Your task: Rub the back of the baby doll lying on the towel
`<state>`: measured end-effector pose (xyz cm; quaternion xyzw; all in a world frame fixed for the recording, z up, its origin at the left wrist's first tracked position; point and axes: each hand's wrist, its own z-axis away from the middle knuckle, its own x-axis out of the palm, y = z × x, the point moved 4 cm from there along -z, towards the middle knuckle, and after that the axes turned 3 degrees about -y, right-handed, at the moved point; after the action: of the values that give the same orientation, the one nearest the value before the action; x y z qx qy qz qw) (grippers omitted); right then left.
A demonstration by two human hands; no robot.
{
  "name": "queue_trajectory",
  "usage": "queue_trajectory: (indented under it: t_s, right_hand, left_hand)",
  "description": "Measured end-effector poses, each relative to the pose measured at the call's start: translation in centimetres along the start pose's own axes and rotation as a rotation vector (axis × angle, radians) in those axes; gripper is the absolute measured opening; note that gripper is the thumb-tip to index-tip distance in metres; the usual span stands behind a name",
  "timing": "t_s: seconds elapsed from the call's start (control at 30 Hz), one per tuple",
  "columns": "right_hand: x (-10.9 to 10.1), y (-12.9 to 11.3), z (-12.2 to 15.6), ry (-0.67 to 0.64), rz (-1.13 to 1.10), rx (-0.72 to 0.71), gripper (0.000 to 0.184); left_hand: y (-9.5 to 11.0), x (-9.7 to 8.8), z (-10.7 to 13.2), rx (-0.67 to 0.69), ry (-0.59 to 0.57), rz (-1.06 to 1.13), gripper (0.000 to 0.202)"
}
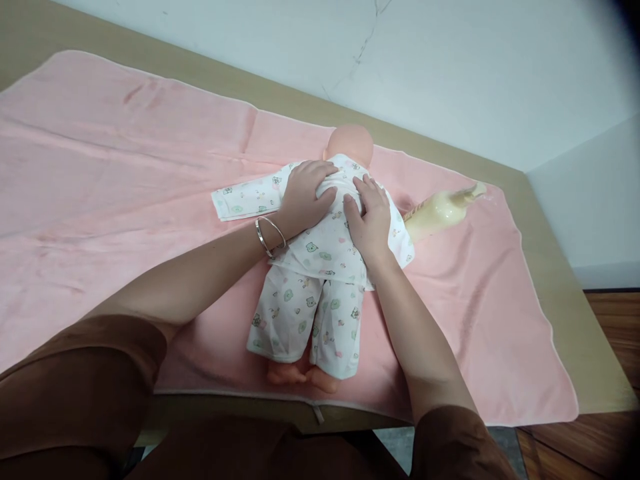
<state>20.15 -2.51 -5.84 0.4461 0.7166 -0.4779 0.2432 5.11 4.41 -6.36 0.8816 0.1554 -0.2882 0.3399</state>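
Observation:
A baby doll point(327, 250) in white printed pyjamas lies face down on a pink blanket point(150, 220), its bald head away from me and its bare feet toward me. My left hand point(305, 197) rests flat on the left of its upper back, fingers stretched out. On the right of the back lies my right hand point(371, 217), its fingers slightly spread. Neither hand grips anything. The doll's left-side sleeve point(247, 198) stretches out to the side. Close to my right hand, a pale yellow pump bottle point(443, 212) lies on its side, partly hidden by the doll's shirt.
Beneath the blanket is a wooden table point(560, 300), its near edge close to my body. A white wall point(450, 73) with a crack borders the far side. Brown wooden flooring point(613, 327) shows at the right.

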Motion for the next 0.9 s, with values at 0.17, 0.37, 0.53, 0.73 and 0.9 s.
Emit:
queue_trajectory:
  t_s: [0.17, 0.37, 0.53, 0.73, 0.9]
  right_hand:
    - [0.09, -0.29, -0.22, -0.123, 0.046, 0.036, 0.053]
    - [-0.24, -0.50, -0.63, -0.270, 0.113, 0.109, 0.064]
    - [-0.44, -0.26, -0.81, -0.280, 0.125, 0.096, 0.065]
    - [-0.40, -0.36, -0.58, -0.270, 0.123, 0.103, 0.064]
    - [-0.51, -0.46, -0.40, -0.218, 0.112, 0.076, 0.061]
  left_hand:
    - [0.01, -0.04, -0.08, -0.046, -0.063, -0.018, 0.043]
    - [0.16, 0.34, -0.32, -0.110, -0.232, -0.082, 0.051]
    - [0.33, 0.31, -0.22, -0.197, -0.275, -0.153, 0.057]
    - [0.10, 0.52, -0.07, -0.183, -0.248, -0.157, 0.055]
    - [0.25, 0.50, -0.16, -0.048, -0.152, -0.187, 0.053]
